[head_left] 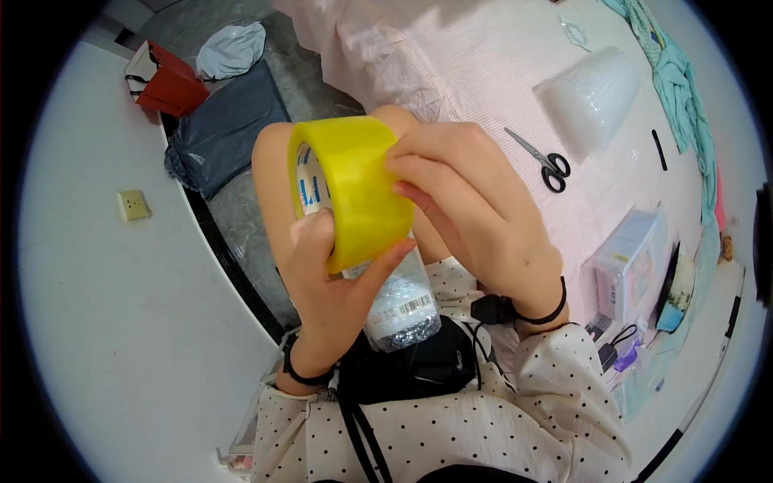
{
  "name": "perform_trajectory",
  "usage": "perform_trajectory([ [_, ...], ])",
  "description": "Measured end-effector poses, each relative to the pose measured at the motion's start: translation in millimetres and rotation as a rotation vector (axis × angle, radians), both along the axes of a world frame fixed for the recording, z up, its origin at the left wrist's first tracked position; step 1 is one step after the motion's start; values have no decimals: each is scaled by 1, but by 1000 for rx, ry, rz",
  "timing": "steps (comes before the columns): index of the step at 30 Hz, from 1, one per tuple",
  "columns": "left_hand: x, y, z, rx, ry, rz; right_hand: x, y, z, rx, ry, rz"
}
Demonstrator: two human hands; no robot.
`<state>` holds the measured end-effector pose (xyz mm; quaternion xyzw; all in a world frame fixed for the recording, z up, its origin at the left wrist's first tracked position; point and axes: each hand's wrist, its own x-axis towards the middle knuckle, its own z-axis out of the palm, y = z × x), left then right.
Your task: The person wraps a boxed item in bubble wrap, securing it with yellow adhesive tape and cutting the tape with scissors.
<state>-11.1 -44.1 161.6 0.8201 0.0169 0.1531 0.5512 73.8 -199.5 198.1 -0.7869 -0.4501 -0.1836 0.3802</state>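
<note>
Tape (366, 189); left hand (328, 291) below; right hand (481, 205) bent

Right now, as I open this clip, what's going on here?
A person's left hand holds a large roll of yellow tape while the fingertips of the right hand touch its outer face. Below the roll, a plastic-wrapped package rests at the person's lap. Scissors lie on the pink striped cover to the right, untouched.
</note>
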Motion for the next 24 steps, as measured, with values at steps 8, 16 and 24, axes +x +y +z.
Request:
perform_trajectory([
  [8,2,-3,0,86,-17,23,-8,4,12,-172,17,-58],
  [16,-3,0,-5,59,26,32,-15,8,6,-61,112,-10],
  [24,14,5,12,-31,62,-38,3,22,15,-89,52,-61],
])
